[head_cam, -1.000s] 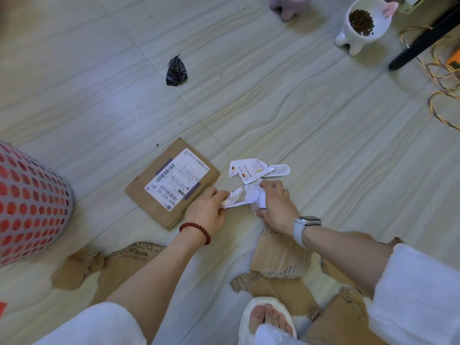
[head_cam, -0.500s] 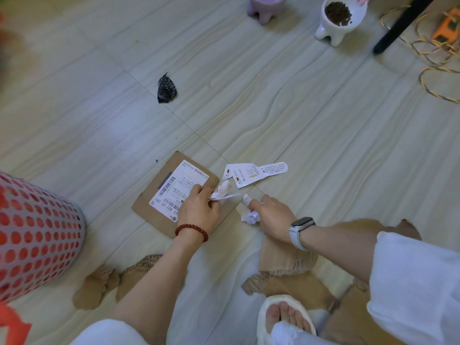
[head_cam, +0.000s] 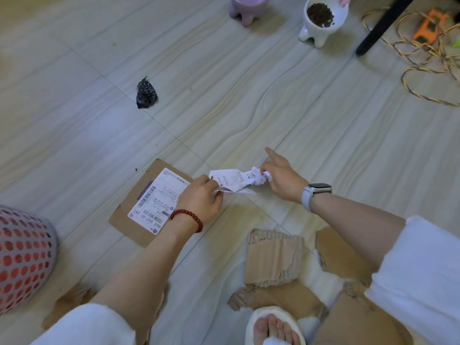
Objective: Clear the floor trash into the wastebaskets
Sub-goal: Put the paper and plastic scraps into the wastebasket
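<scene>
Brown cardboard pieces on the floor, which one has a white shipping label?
The flat brown cardboard piece under the left hand; the torn corrugated pieces near the slipper are bare.

I'm looking at a home floor of pale wood-grain tiles (head_cam: 273, 95); 2 footed pet bowls, 1 white (head_cam: 321, 23) with kibble, 1 purple (head_cam: 245, 7); a slippered foot (head_cam: 273, 327).

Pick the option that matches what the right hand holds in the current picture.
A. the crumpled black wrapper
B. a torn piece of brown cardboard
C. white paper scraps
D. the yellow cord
C: the right hand pinches crumpled white paper scraps, while the black wrapper, the torn cardboard and the yellow cord all lie untouched on the floor.
</scene>
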Tool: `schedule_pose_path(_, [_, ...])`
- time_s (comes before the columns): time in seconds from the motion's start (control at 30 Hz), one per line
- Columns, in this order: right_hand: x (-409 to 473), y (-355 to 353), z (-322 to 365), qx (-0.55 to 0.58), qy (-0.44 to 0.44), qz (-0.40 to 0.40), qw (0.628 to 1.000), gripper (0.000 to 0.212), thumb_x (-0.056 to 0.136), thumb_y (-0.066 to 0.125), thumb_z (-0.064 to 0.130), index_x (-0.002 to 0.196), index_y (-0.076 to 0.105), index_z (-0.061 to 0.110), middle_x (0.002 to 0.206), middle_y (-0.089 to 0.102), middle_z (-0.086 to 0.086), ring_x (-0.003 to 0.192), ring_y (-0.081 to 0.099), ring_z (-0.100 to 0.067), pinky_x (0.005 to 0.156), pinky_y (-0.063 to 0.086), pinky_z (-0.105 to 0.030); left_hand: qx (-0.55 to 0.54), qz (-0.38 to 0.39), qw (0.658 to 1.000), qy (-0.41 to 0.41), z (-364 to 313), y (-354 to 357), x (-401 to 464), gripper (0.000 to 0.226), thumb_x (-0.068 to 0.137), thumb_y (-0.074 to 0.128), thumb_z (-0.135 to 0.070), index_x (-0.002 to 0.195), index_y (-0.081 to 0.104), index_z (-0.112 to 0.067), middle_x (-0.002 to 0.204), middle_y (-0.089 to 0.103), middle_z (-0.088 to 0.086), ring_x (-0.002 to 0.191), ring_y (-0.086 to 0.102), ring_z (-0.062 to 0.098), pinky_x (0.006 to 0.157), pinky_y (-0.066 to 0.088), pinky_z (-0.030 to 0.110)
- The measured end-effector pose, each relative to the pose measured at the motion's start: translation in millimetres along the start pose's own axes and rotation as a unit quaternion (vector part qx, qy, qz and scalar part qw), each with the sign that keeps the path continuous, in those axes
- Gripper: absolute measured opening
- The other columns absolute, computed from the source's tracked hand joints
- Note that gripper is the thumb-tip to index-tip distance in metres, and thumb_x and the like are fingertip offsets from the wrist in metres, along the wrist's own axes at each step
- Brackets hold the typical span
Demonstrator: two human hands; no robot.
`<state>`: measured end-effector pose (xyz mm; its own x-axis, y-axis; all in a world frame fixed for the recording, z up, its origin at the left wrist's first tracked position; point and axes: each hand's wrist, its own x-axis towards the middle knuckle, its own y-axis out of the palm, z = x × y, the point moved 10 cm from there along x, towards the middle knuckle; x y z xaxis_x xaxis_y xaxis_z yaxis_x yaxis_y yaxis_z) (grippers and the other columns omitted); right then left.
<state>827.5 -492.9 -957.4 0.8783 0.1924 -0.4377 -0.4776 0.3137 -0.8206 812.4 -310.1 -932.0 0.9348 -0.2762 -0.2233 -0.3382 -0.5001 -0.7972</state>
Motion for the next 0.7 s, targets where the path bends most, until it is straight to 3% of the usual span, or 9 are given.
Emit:
schedule_pose_path(0.1, [7.3,18.4,-1.4,-0.070,0.005,0.053,0.996,0.033,0.086,0.042,-0.001,0.117,0.050,0.007,0.157,0.002,-0.010,0.144,0.001,-0.029,0.114,0.016,-0.040,0.113,0.043,0.993,0.017,-5.0,19.2,17.1,0.027,0.088,0.050,-0.025,0.098,0.066,-0.006,0.132,0.043,0.009,0.120,0.037,0.028,0.085,0.040,0.037])
schedule_pose_path(0.17, [5.7,18.9,0.9,-0.108,-0.007,0.013,0.994,0.035,0.084,0.048,0.003,0.118,0.051,0.009,0.151,0.019,-0.010,0.139,0.015,-0.028,0.107,0.023,-0.039,0.138,0.067,0.988,0.011,-1.4,28.9,26.7,0.029,0.087,0.052,-0.027,0.108,0.062,-0.010,0.149,0.025,0.008,0.134,0.020,0.028,0.097,0.035,0.043])
schedule_pose_path(0.27, [-0.3,13.8,-1.6,-0.076,-0.007,-0.048,0.996,0.036,0.079,0.048,-0.001,0.114,0.054,0.007,0.134,0.037,-0.012,0.121,0.031,-0.030,0.095,0.035,-0.038,0.124,0.105,0.987,0.013,-0.9,45.3,37.6,0.039,0.085,0.054,-0.028,0.122,0.050,-0.015,0.155,0.008,0.003,0.142,0.005,0.023,0.106,0.025,0.045])
schedule_pose_path(0.33, [0.0,13.5,-7.4,-0.045,0.001,-0.052,0.998,0.035,0.078,0.047,-0.003,0.112,0.054,0.006,0.124,0.040,-0.013,0.111,0.034,-0.029,0.091,0.037,-0.036,0.136,0.116,0.983,0.032,-4.2,56.1,39.9,0.045,0.085,0.053,-0.026,0.128,0.042,-0.016,0.155,0.011,-0.002,0.142,0.007,0.018,0.109,0.019,0.041])
schedule_pose_path(0.43, [4.3,13.2,-13.1,-0.021,0.006,-0.041,0.999,0.033,0.079,0.050,-0.001,0.111,0.054,0.006,0.116,0.040,-0.013,0.105,0.036,-0.027,0.089,0.037,-0.034,0.125,0.069,0.988,0.053,-12.3,54.0,45.3,0.043,0.083,0.052,-0.018,0.126,0.043,-0.017,0.145,0.031,-0.004,0.133,0.024,0.018,0.099,0.025,0.035])
schedule_pose_path(0.57, [7.0,14.0,-18.9,-0.020,0.014,-0.022,0.999,0.033,0.080,0.049,-0.001,0.112,0.053,0.005,0.113,0.041,-0.013,0.105,0.037,-0.028,0.090,0.038,-0.035,0.133,0.083,0.987,0.037,-19.1,62.7,49.0,0.026,0.086,0.045,-0.012,0.112,0.044,-0.015,0.117,0.051,0.001,0.104,0.045,0.022,0.078,0.028,0.029])
schedule_pose_path(0.7, [8.1,14.1,-19.7,-0.033,0.014,-0.005,0.999,0.035,0.080,0.043,-0.004,0.113,0.052,0.003,0.114,0.041,-0.014,0.107,0.036,-0.028,0.090,0.038,-0.036,0.081,0.070,0.994,0.002,-16.8,59.8,35.2,0.022,0.088,0.045,-0.010,0.110,0.042,-0.016,0.096,0.058,0.004,0.075,0.042,0.020,0.065,0.028,0.028])
